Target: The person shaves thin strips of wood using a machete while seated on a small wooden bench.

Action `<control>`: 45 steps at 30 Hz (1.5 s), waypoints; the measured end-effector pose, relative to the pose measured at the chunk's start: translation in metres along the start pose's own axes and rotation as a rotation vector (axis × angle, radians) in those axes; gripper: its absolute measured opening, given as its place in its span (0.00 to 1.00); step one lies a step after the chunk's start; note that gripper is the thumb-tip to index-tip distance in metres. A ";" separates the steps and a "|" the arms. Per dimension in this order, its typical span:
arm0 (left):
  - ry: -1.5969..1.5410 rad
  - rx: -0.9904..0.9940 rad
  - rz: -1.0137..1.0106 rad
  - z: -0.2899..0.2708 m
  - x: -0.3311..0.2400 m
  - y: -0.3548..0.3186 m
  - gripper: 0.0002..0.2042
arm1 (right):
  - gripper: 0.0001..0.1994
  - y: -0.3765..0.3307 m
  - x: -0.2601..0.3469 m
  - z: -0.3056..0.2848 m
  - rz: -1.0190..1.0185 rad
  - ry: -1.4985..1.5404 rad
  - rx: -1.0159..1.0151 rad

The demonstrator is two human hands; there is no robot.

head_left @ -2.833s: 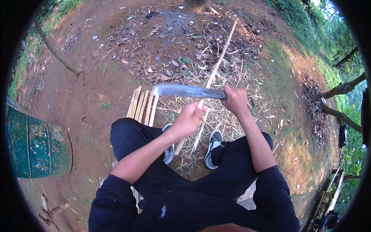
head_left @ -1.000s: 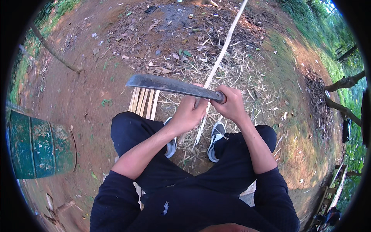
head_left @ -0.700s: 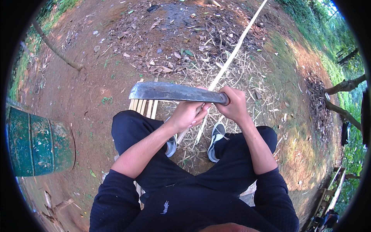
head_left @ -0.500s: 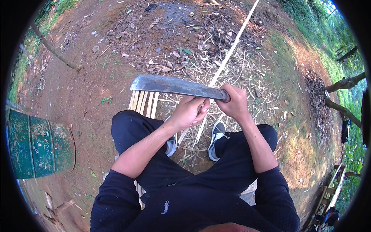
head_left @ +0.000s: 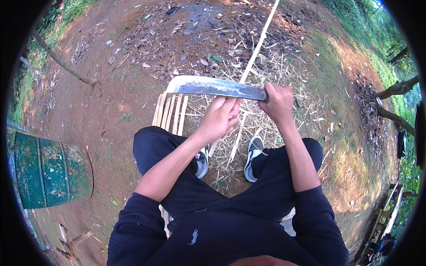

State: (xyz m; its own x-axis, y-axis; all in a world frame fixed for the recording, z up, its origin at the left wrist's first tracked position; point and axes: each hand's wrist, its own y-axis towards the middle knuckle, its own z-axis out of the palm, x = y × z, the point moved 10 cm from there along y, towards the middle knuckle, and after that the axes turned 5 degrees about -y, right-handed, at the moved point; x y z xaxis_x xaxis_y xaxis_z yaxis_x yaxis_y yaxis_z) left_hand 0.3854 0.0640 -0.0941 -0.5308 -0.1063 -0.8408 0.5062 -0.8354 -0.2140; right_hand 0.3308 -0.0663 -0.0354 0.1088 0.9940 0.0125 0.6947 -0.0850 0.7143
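Sitting low with my knees spread, I have bare dirt open to my left as far as the green drum (head_left: 51, 170), which stands well apart from my arm, and littered ground ahead covered in dry shavings (head_left: 248, 84) and leaves. A thin leaning trunk (head_left: 62, 64) crosses the far left, and dark branches (head_left: 395, 88) edge the grassy strip on my right. A bundle of split bamboo slats (head_left: 171, 113) lies on the ground just beside my left knee, running under my leg. My shoes (head_left: 254, 157) sit on the shavings between my knees.

My right hand (head_left: 278, 101) is wrapped tight round the handle of the machete (head_left: 213, 86), fist closed, knuckles up. The blade runs out level to my left, broad, grey and worn, with a rounded tip that ends above the slats. My left hand (head_left: 219, 119) is curled around a long thin bamboo strip (head_left: 257, 46), fingers folded over it just under the blade. The strip is pale and straight, passing from near my feet up between my hands and away over the debris toward the top edge. Whether the blade's edge actually touches the strip I cannot tell, as my fingers cover the spot
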 end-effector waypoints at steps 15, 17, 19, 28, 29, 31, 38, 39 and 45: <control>-0.108 0.017 -0.045 -0.007 0.012 -0.006 0.13 | 0.11 -0.008 -0.005 0.017 -0.012 -0.023 0.020; -0.120 0.000 -0.149 -0.007 0.025 -0.013 0.12 | 0.11 -0.001 0.012 0.002 -0.200 -0.091 -0.100; -0.081 0.108 -0.086 0.012 0.017 -0.015 0.12 | 0.11 -0.003 -0.045 0.005 -0.050 -0.037 -0.129; -0.191 0.151 -0.154 0.008 0.025 -0.011 0.11 | 0.10 -0.009 -0.019 0.020 -0.082 -0.023 0.069; -0.178 0.149 -0.148 0.006 0.024 -0.011 0.11 | 0.10 -0.007 -0.008 0.010 -0.179 -0.111 0.012; -0.156 0.165 -0.158 0.011 0.027 -0.013 0.11 | 0.09 -0.011 -0.066 0.018 0.066 -0.061 0.015; -0.234 0.186 -0.172 0.004 0.030 -0.009 0.11 | 0.08 -0.019 -0.091 0.033 0.353 0.195 0.167; -0.220 0.194 -0.165 0.006 0.027 -0.009 0.11 | 0.08 -0.021 -0.061 0.027 0.205 0.175 0.150; -0.104 0.153 -0.107 0.003 0.017 -0.005 0.12 | 0.08 -0.013 -0.038 0.016 -0.054 0.000 -0.029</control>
State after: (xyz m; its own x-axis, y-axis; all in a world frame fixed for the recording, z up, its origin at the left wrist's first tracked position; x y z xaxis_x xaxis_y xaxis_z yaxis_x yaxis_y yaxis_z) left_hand 0.3723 0.0651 -0.1056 -0.6475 -0.0615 -0.7596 0.3386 -0.9161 -0.2146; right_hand 0.3295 -0.1037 -0.0565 0.0714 0.9971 -0.0266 0.6783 -0.0290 0.7342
